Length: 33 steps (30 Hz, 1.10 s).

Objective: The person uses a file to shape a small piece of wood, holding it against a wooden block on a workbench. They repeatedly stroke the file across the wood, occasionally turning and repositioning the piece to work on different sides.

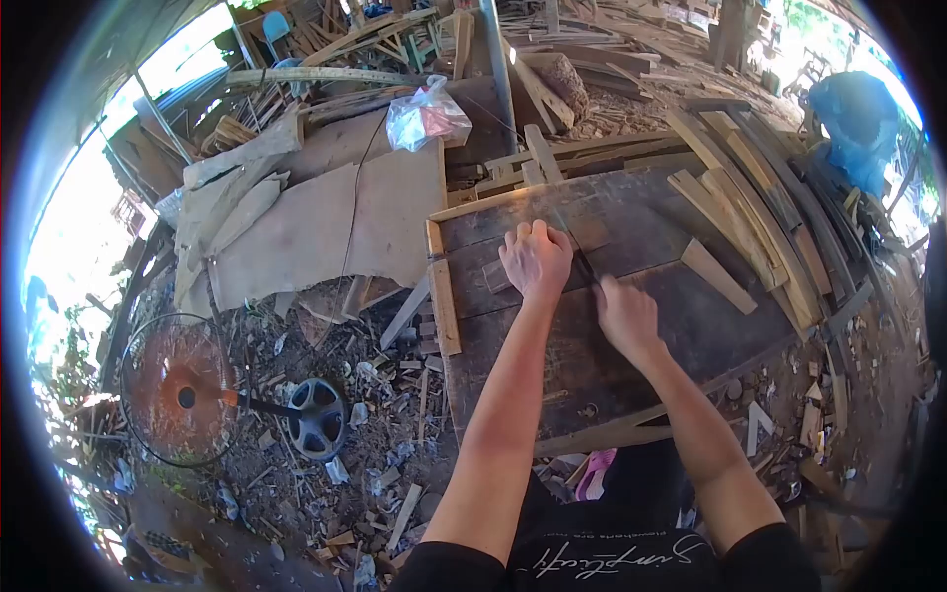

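I stand at a dark wooden workbench. My left hand rests on its top with fingers curled, pressing on a small flat wood piece that sticks out at the hand's left side. My right hand is closed just to the right and nearer to me, gripping the end of a thin dark tool. The tool runs away from me along the bench beside my left hand. What kind of tool it is cannot be made out.
A loose wedge-shaped board lies on the bench at right, with curved planks stacked beyond it. A plywood sheet and plastic bag lie at left. A fan lies on the scrap-littered ground.
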Each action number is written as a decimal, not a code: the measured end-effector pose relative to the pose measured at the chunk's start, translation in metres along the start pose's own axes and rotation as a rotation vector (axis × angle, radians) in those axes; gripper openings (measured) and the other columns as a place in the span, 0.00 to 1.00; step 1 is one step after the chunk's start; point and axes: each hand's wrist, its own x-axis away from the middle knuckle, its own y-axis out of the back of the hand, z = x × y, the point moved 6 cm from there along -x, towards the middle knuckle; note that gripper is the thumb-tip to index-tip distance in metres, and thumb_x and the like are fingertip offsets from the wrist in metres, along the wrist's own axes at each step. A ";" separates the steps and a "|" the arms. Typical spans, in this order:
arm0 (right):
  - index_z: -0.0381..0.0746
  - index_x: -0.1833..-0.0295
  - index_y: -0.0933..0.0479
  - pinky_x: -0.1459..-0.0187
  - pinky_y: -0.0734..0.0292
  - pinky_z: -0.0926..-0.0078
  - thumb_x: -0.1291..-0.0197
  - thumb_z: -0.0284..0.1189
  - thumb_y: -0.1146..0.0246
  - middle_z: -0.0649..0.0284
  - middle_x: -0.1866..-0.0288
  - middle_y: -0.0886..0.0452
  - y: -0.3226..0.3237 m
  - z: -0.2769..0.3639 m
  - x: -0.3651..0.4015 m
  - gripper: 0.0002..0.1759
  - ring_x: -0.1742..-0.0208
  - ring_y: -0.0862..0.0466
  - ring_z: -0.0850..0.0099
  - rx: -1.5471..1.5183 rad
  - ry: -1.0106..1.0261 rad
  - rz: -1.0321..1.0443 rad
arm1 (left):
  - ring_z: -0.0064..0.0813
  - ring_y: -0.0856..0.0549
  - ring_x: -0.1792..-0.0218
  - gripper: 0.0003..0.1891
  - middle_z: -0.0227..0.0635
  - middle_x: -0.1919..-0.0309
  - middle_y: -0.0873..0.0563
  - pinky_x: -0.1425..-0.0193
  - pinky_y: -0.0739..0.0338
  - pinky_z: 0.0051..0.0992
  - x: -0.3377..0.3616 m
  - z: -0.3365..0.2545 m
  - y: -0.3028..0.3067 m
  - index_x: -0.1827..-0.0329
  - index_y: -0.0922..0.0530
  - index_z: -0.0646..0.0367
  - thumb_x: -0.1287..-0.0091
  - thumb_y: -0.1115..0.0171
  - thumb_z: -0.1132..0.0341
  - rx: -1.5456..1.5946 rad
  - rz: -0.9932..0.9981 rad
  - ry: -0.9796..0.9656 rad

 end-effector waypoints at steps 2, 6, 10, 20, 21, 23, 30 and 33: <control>0.40 0.61 0.24 0.67 0.22 0.46 0.30 0.36 0.44 0.51 0.74 0.17 -0.020 -0.001 -0.024 0.11 0.70 0.15 0.47 0.008 -0.001 -0.047 | 0.45 0.17 0.58 0.10 0.40 0.66 0.16 0.54 0.26 0.43 0.001 0.000 0.000 0.71 0.18 0.56 0.37 0.42 0.61 -0.003 0.020 -0.011; 0.40 0.62 0.25 0.67 0.22 0.47 0.30 0.35 0.42 0.50 0.74 0.17 -0.007 0.003 -0.011 0.11 0.70 0.15 0.47 0.000 0.013 -0.093 | 0.45 0.17 0.58 0.10 0.40 0.66 0.16 0.53 0.26 0.43 0.000 -0.002 0.005 0.69 0.19 0.57 0.37 0.42 0.60 -0.030 0.048 0.011; 0.39 0.63 0.24 0.67 0.21 0.49 0.31 0.35 0.42 0.49 0.74 0.16 0.013 0.003 0.021 0.11 0.70 0.14 0.48 0.022 -0.063 0.081 | 0.45 0.17 0.58 0.10 0.40 0.66 0.15 0.53 0.26 0.44 0.001 -0.001 0.000 0.70 0.19 0.57 0.37 0.42 0.60 -0.016 0.065 0.019; 0.40 0.60 0.22 0.61 0.20 0.51 0.31 0.35 0.43 0.51 0.71 0.15 0.004 0.000 0.016 0.10 0.65 0.13 0.49 -0.039 -0.051 -0.044 | 0.47 0.17 0.59 0.10 0.42 0.66 0.16 0.54 0.26 0.45 0.000 -0.001 -0.002 0.71 0.19 0.57 0.36 0.43 0.61 -0.043 0.022 -0.012; 0.40 0.60 0.22 0.61 0.20 0.51 0.31 0.35 0.43 0.51 0.71 0.15 0.013 0.001 0.018 0.10 0.65 0.13 0.49 -0.031 -0.050 -0.035 | 0.47 0.17 0.59 0.10 0.42 0.66 0.16 0.54 0.26 0.45 0.000 -0.003 0.000 0.71 0.19 0.57 0.36 0.43 0.61 -0.040 0.016 -0.021; 0.40 0.60 0.22 0.60 0.20 0.50 0.30 0.36 0.43 0.51 0.71 0.15 0.016 0.000 0.026 0.11 0.64 0.13 0.48 -0.043 -0.125 0.100 | 0.47 0.17 0.59 0.11 0.42 0.67 0.16 0.54 0.26 0.45 0.003 -0.003 0.001 0.71 0.19 0.58 0.36 0.43 0.61 -0.041 0.026 -0.023; 0.39 0.62 0.22 0.60 0.20 0.50 0.30 0.36 0.43 0.51 0.71 0.15 -0.012 0.001 -0.023 0.13 0.63 0.13 0.48 -0.055 -0.057 -0.036 | 0.47 0.17 0.60 0.11 0.43 0.67 0.15 0.54 0.26 0.46 0.000 -0.003 0.002 0.71 0.18 0.57 0.36 0.43 0.61 -0.055 -0.002 -0.012; 0.39 0.62 0.22 0.62 0.20 0.50 0.30 0.36 0.44 0.50 0.71 0.15 0.001 -0.003 0.012 0.13 0.64 0.13 0.48 -0.024 -0.072 0.032 | 0.48 0.17 0.60 0.11 0.43 0.67 0.14 0.55 0.25 0.46 0.001 -0.002 -0.001 0.71 0.18 0.56 0.37 0.42 0.60 -0.073 -0.027 -0.007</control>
